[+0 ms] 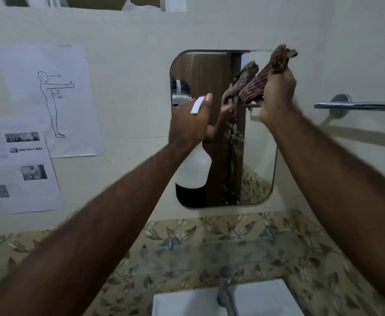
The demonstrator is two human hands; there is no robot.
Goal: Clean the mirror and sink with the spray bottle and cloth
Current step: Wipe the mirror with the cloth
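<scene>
A rounded mirror (258, 156) hangs on the cream wall, with wet droplets running down its middle. My left hand (190, 120) grips a white spray bottle (195, 172) in front of the mirror's left part, a finger on the white trigger. My right hand (277, 96) holds a brown striped cloth (255, 85) pressed to the mirror's upper right area. The white sink (187, 302) sits at the bottom centre, below the mirror, with a metal tap (227, 290) over it.
A glass shelf (221, 254) juts out between mirror and sink. A chrome towel bar (358, 106) is fixed to the wall on the right. Printed paper sheets (27, 133) are stuck on the wall at left. Leaf-patterned tiles (50, 245) run behind the sink.
</scene>
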